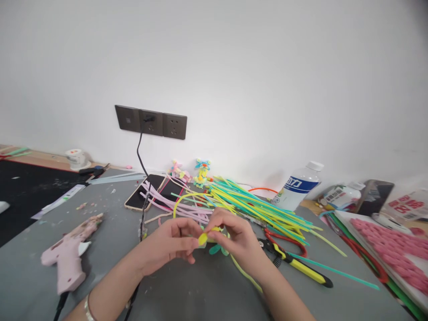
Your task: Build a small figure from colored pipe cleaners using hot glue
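Note:
My left hand (179, 244) and my right hand (236, 236) meet low in the middle of the view. Between their fingertips is a bent yellow pipe cleaner (203, 239), pinched from both sides. A loose yellow strand arcs up behind my left hand, and another runs down below my right wrist; whether they join the held piece I cannot tell. Small green loops (215, 249) show just under my right fingers. Behind the hands lie pink pipe cleaners (187, 208) and a heap of yellow and green pipe cleaners (261, 209).
A pink glue gun (67, 258) lies left. Right are yellow-black pliers (301, 266), red-handled scissors (290, 239) and a bottle (299, 185). Phones (138, 196) lie under a black cord (144, 209). Two small pipe-cleaner figures (201, 174) stand by the wall. Pink braided pieces (384, 243) lie far right.

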Motion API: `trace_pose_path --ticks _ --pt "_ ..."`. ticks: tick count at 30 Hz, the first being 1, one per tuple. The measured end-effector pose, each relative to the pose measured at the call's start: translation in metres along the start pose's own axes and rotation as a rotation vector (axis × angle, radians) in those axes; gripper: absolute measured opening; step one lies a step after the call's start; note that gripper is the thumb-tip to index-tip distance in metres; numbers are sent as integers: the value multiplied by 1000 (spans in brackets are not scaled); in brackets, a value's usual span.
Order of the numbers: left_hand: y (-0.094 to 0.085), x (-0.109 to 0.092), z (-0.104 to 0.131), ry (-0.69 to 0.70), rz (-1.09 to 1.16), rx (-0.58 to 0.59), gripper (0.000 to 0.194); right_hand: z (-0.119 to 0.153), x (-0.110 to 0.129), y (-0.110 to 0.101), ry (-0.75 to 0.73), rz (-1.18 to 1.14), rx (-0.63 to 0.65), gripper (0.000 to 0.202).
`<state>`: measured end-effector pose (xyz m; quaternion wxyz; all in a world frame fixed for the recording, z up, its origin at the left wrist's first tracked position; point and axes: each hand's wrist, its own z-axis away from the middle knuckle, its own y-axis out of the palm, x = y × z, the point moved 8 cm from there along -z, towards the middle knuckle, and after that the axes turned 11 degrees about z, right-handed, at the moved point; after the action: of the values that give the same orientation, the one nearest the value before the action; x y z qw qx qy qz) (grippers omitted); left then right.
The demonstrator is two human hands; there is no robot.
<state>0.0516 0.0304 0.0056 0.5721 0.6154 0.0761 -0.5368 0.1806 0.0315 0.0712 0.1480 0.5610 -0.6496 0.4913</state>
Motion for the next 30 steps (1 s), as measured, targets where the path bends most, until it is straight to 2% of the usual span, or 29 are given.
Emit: trace_pose_path --ticks 4,7,10,13,19,30 --pt "3 -10 -2 163 85 -10 31 9 14 -20 -139 233 -366 8" --pt "4 -6 -5 158 160 -40 31 20 32 -15 -297 458 -474 14" --pt "4 0 -7 123 211 -70 28 26 44 1 -432 587 -402 17" --pt "1 1 -7 123 238 -115 30 28 48 10 -492 623 -331 19" --pt "-4 3 -7 145 312 -185 37 28 48 11 -493 625 -326 18" --pt "5 -8 -1 255 260 -156 32 29 51 12 -490 676 -344 14"
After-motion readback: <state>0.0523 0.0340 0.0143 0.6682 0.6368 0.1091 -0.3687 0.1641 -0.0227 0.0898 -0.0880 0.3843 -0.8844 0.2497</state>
